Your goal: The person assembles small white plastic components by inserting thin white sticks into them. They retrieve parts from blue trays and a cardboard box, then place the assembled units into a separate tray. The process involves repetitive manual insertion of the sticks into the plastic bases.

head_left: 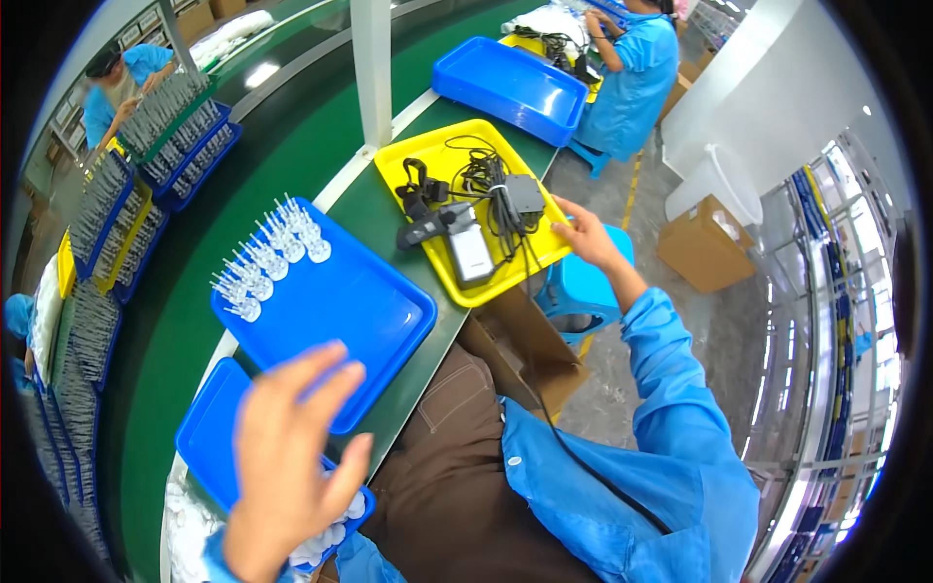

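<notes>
At the right rim of a yellow tray (434, 262) my right hand (588, 236) is closed on the edge. In that tray lie a bundle of black cable (486, 175), a dark grey box-shaped adapter (526, 193), a white-and-grey device (470, 251) and black straps (420, 185). My left hand (292, 457) is raised in front of a blue tray (340, 321), its fingers apart and holding nothing. Rows of small white plastic parts with thin upright stems (277, 251) stand along that tray's far left side. Beneath my left hand, another blue tray (209, 428) is partly hidden.
White round pieces (340, 534) lie in the nearest tray. Stacked blue trays (505, 87) sit farther along the green bench, by a co-worker in blue (637, 78). A white post (372, 78) rises behind the yellow tray. Blue stool (588, 282) and cardboard box (708, 248) stand at right.
</notes>
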The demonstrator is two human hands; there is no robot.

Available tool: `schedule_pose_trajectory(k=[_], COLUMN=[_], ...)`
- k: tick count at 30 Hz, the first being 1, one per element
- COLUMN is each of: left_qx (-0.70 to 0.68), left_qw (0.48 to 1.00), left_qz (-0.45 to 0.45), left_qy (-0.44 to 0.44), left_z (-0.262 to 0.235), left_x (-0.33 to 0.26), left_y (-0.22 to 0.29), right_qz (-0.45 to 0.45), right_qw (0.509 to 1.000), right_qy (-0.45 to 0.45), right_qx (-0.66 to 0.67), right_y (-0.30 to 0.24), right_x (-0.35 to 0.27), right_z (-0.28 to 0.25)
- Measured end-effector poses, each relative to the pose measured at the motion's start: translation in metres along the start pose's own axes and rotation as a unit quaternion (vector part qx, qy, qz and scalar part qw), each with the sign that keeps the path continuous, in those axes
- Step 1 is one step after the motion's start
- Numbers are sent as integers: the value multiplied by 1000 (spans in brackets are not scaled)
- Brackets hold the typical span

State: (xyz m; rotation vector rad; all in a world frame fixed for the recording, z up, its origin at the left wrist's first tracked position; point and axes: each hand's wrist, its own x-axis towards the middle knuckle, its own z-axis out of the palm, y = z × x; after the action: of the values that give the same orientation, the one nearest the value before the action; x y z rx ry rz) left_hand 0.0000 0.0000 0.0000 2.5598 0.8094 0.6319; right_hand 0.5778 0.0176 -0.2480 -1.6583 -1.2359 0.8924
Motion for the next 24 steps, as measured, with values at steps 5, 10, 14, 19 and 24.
schedule_pose_trajectory(k=[5, 10, 14, 19, 24], left_qx=[65, 117, 111, 67, 38], left_qw=[986, 976, 986, 986, 975], left_qz=[-110, -156, -121, -150, -218], left_qy=[-103, -96, -33, -7, 34], left_z=[82, 102, 91, 91, 100], left_x=[-74, -89, -79, -113, -123], left_y=[-33, -50, -18, 20, 27], right_qz=[-55, -5, 42, -62, -370], right_qw=[993, 966, 968, 986, 917], right_qy=[-63, 83, 248, -24, -101], right_qx=[-81, -246, 15, -151, 110], right_y=[-18, -67, 41, 61, -186], right_x=[63, 76, 12, -185, -201], right_z=[-3, 55, 8, 139, 228])
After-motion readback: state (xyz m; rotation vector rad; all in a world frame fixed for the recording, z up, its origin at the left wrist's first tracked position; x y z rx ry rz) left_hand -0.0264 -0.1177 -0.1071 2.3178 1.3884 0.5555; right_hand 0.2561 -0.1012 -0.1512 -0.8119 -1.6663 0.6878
